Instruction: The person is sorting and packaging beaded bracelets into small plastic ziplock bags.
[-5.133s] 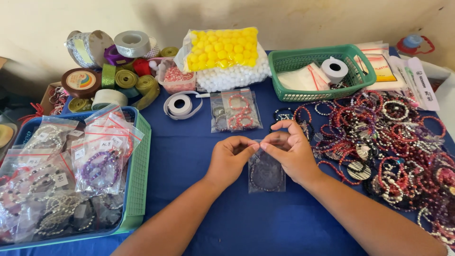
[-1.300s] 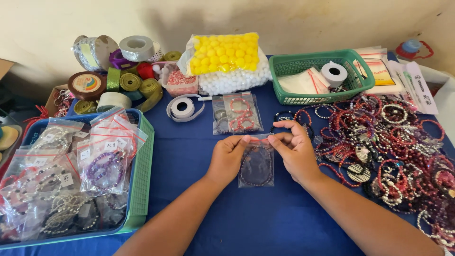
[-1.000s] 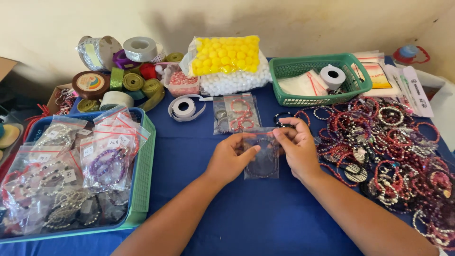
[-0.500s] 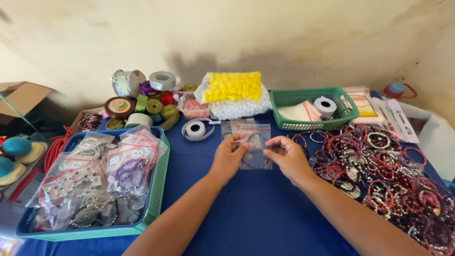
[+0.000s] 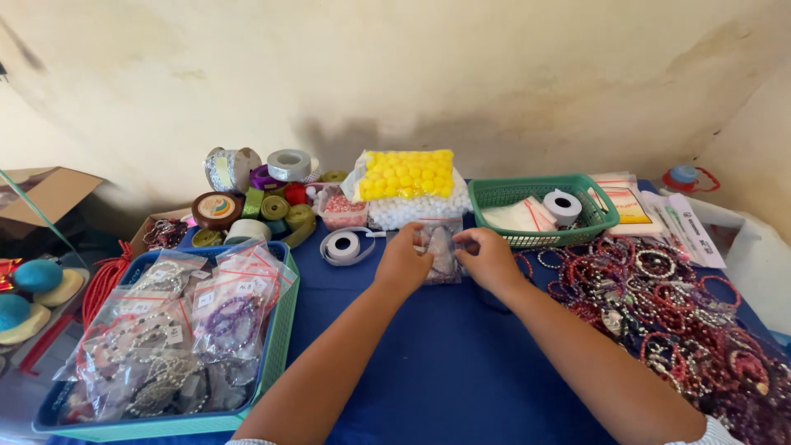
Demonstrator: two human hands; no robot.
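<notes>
At the near left corner of the blue tabletop (image 5: 428, 363) sits a green-rimmed blue tray (image 5: 276, 338) heaped with clear packets of beaded bracelets (image 5: 177, 330). Loose red and dark bracelets (image 5: 676, 313) spread over the right side, toward the right edge. Toward the middle, both forearms reach forward: the left hand (image 5: 404, 262) and right hand (image 5: 488, 259) meet on a small clear plastic bag (image 5: 441, 251), each hand's fingers pinched shut on a side of it, holding it up just above the cloth. Left of the hands lies a roll of white ribbon (image 5: 344, 245). Along the far edge stand ribbon spools (image 5: 264, 194), a bag of yellow balls (image 5: 408, 175) and a green basket (image 5: 601, 216) holding a white tape roll (image 5: 563, 204).
</notes>
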